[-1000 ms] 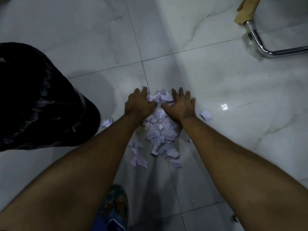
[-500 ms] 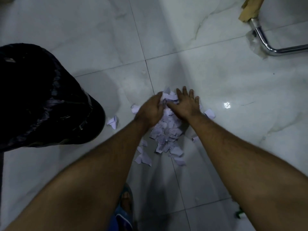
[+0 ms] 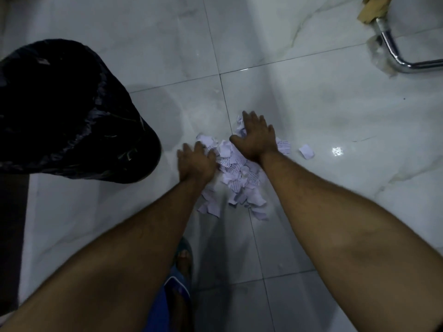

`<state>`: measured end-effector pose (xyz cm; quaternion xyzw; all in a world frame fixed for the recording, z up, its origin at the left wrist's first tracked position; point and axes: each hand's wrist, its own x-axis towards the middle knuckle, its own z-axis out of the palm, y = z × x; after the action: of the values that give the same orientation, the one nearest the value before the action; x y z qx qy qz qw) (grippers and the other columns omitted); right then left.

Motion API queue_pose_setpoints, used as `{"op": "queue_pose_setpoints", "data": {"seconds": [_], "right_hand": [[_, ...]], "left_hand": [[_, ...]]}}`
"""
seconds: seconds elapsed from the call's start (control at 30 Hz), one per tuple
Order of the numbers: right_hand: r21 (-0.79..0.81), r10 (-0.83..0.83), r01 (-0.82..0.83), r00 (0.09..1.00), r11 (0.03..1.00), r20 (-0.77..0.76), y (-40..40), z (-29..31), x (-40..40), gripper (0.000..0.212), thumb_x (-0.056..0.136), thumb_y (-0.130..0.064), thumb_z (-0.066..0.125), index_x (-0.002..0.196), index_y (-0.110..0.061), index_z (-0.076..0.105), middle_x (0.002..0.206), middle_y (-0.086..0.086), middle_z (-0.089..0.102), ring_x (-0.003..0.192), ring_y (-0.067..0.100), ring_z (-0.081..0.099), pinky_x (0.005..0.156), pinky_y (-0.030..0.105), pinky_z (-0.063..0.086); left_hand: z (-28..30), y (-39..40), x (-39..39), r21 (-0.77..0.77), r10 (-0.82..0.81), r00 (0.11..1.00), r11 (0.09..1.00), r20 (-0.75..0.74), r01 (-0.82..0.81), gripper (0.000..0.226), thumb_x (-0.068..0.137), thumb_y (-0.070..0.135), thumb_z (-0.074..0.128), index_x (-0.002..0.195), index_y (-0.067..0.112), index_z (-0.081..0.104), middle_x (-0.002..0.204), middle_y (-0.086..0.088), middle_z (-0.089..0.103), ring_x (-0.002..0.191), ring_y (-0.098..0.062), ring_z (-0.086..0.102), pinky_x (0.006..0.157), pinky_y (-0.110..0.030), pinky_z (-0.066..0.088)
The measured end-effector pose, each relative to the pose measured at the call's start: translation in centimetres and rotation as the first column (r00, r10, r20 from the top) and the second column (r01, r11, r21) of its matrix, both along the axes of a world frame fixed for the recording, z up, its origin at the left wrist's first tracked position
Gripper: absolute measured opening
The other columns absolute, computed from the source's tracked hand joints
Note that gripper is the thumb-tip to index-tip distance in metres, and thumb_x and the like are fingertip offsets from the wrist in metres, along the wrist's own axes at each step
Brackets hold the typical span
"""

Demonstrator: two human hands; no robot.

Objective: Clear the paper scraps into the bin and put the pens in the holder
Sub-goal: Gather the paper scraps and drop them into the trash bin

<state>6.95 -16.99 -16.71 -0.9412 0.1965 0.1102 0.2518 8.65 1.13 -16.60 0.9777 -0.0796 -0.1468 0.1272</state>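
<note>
A heap of torn white paper scraps (image 3: pixel 236 174) lies on the pale tiled floor in the middle of the view. My left hand (image 3: pixel 195 161) rests palm down on the heap's left edge with its fingers spread. Palm down too, my right hand (image 3: pixel 256 137) lies on the heap's far right side, fingers straight. One scrap (image 3: pixel 306 151) sits alone to the right of the heap. A bin lined with a black bag (image 3: pixel 69 116) stands on the floor to the left of my left hand. No pens or holder are in view.
A chrome chair leg (image 3: pixel 395 56) curves across the floor at the top right, with brown cardboard (image 3: pixel 372 7) above it. My foot in a blue sandal (image 3: pixel 181 267) stands just below the scraps. A dark vertical edge (image 3: pixel 12 236) runs along the left side.
Both hands have spread apart over the heap: the left hand slid left and nearer to me, the right hand stays at the far side. The lone scrap near the bin is gone from view.
</note>
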Motion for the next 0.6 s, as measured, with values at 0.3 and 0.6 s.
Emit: {"op": "queue_pose_setpoints", "data": {"seconds": [0.3,0.6], "right_hand": [[0.028,0.084,-0.091,0.979,0.995,0.187,1.2,-0.2,-1.6,0.066,0.081,-0.052,0.043,0.137,-0.019,0.053,0.144,0.003,0.053,0.137,0.029,0.042,0.11,0.046,0.033],[-0.216,-0.15,0.24,0.919,0.946,0.365,-1.5,0.9,-7.9,0.045,0.082,-0.043,0.049,0.114,-0.018,0.069,0.124,0.009,0.067,0.125,0.034,0.055,0.105,0.053,0.037]], "left_hand": [[1.3,-0.6,2.2,-0.217,-0.042,0.998,0.976,-0.035,0.034,0.053,0.086,0.028,0.048,0.135,0.005,0.047,0.129,-0.023,0.053,0.116,-0.04,0.053,0.1,-0.048,0.044],[3.0,-3.4,-4.1,-0.33,-0.186,0.974,0.934,-0.13,0.134,0.059,0.087,0.026,0.056,0.142,0.008,0.04,0.136,-0.019,0.051,0.122,-0.036,0.051,0.104,-0.044,0.043]]}}
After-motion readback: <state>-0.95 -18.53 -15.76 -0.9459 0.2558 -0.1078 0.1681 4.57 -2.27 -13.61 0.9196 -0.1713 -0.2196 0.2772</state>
